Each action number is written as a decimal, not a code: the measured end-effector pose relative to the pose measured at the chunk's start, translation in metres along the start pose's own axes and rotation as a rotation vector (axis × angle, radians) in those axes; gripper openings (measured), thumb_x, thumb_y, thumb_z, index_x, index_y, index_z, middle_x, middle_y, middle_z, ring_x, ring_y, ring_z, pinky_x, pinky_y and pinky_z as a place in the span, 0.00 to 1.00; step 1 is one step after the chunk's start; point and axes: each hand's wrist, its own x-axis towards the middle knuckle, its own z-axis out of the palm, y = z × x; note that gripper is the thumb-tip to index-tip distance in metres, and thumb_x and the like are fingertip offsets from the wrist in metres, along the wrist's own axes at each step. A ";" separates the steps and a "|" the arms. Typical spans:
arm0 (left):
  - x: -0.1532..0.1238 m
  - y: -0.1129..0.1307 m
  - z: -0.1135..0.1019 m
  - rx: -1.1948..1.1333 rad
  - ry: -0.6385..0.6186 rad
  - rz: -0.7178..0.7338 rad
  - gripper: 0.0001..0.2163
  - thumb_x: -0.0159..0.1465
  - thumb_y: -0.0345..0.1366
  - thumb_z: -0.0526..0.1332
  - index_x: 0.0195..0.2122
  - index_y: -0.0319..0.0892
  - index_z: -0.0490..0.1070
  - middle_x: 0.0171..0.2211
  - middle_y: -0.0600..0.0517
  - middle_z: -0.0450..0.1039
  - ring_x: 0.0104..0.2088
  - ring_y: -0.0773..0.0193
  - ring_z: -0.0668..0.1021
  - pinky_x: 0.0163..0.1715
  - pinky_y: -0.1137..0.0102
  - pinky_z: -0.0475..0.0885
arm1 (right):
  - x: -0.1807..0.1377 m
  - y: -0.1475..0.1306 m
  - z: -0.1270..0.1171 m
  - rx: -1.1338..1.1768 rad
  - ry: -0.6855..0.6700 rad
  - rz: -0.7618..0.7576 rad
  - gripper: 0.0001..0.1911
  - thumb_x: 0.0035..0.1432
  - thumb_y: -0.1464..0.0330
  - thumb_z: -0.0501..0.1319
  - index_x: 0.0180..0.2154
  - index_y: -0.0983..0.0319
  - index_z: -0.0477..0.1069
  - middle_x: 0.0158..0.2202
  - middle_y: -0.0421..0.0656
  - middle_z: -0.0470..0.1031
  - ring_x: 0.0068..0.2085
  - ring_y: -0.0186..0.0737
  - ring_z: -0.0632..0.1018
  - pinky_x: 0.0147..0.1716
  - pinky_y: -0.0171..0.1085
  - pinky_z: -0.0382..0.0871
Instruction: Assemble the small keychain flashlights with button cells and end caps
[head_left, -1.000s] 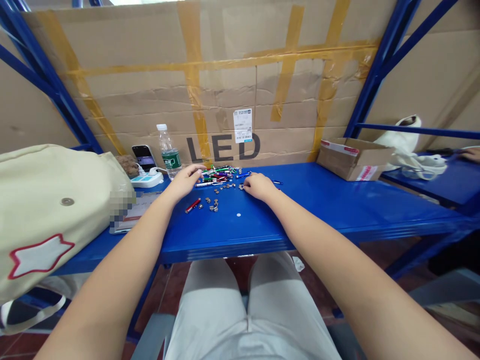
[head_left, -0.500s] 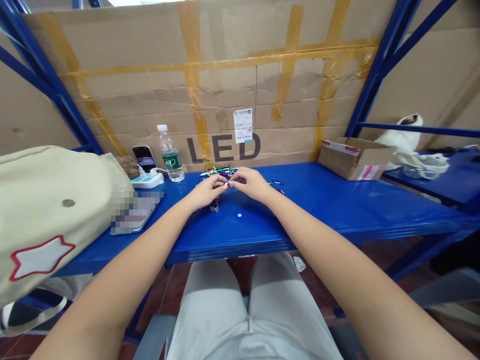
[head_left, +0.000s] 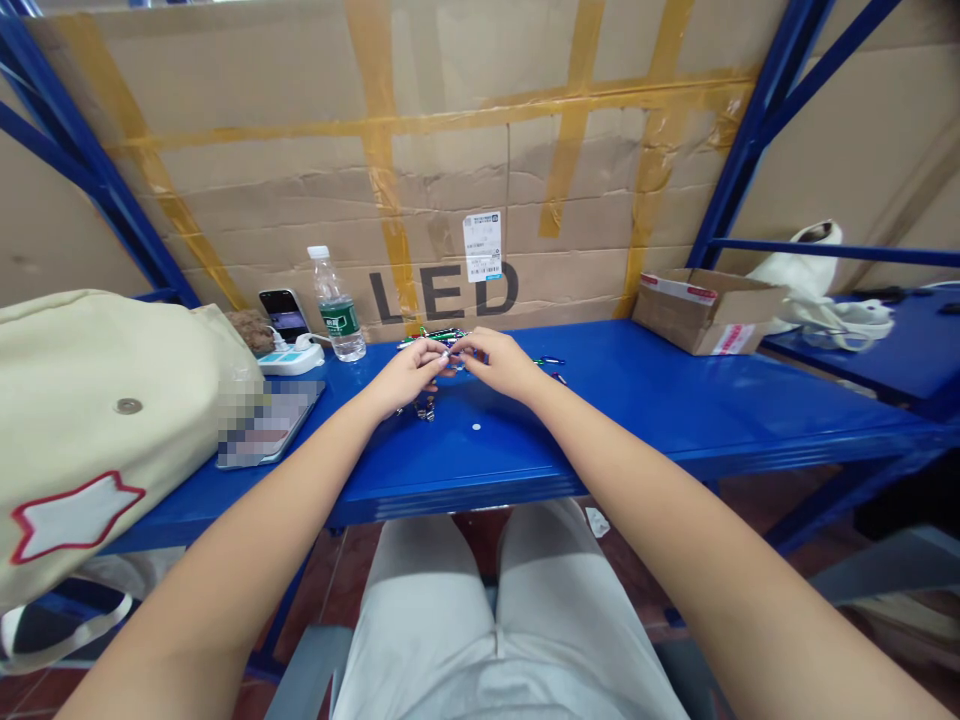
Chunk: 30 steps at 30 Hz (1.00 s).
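My left hand [head_left: 409,376] and my right hand [head_left: 489,358] meet above the blue table, fingertips pinched together on a small part too tiny to name. Just behind them lies a pile of colourful shiny pens [head_left: 441,336], partly covered by my fingers. Several small metallic pieces [head_left: 426,408] rest beneath my left hand. To the right of my right hand are a blue pen-like piece [head_left: 553,360] and a shorter dark piece [head_left: 559,378]. A small white disc [head_left: 476,427] lies flat on the table nearer to me.
At left stand a cream bag [head_left: 112,400], a phone [head_left: 274,430] lying flat, a power strip [head_left: 291,360] and a water bottle [head_left: 337,305]. An open cardboard box [head_left: 690,312] sits at the right rear. A tall cardboard sheet [head_left: 442,190] closes the back.
The view has shifted slightly. My left fingers have changed their hold, with the lower fingers now dropped a little; both hands stay together at nearly the same spot.
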 end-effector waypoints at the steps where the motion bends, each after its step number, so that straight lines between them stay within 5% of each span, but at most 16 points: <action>1: 0.001 -0.001 -0.001 -0.019 0.031 0.013 0.10 0.61 0.40 0.60 0.40 0.42 0.63 0.45 0.48 0.75 0.43 0.61 0.77 0.29 0.73 0.70 | 0.000 0.003 -0.001 -0.032 0.013 0.046 0.12 0.59 0.72 0.54 0.44 0.62 0.72 0.39 0.43 0.73 0.38 0.36 0.72 0.40 0.33 0.63; 10: 0.005 -0.006 -0.013 -0.049 0.174 0.053 0.12 0.59 0.40 0.61 0.40 0.42 0.61 0.48 0.45 0.73 0.47 0.59 0.75 0.35 0.68 0.71 | -0.004 0.036 0.005 -0.376 -0.293 0.325 0.10 0.56 0.63 0.60 0.38 0.55 0.78 0.40 0.44 0.74 0.45 0.42 0.72 0.42 0.35 0.64; 18: 0.004 -0.006 -0.012 -0.011 0.149 0.050 0.11 0.60 0.39 0.60 0.41 0.42 0.62 0.48 0.44 0.73 0.49 0.57 0.74 0.38 0.67 0.71 | -0.001 0.030 0.007 -0.495 -0.297 0.308 0.10 0.57 0.64 0.59 0.37 0.56 0.78 0.42 0.45 0.75 0.44 0.44 0.74 0.39 0.37 0.66; 30: 0.005 -0.007 -0.013 0.053 0.118 0.055 0.10 0.61 0.39 0.59 0.41 0.41 0.63 0.46 0.46 0.75 0.47 0.59 0.75 0.38 0.67 0.71 | -0.002 0.028 0.004 -0.514 -0.322 0.474 0.10 0.55 0.63 0.61 0.34 0.60 0.78 0.39 0.47 0.77 0.40 0.44 0.75 0.38 0.36 0.67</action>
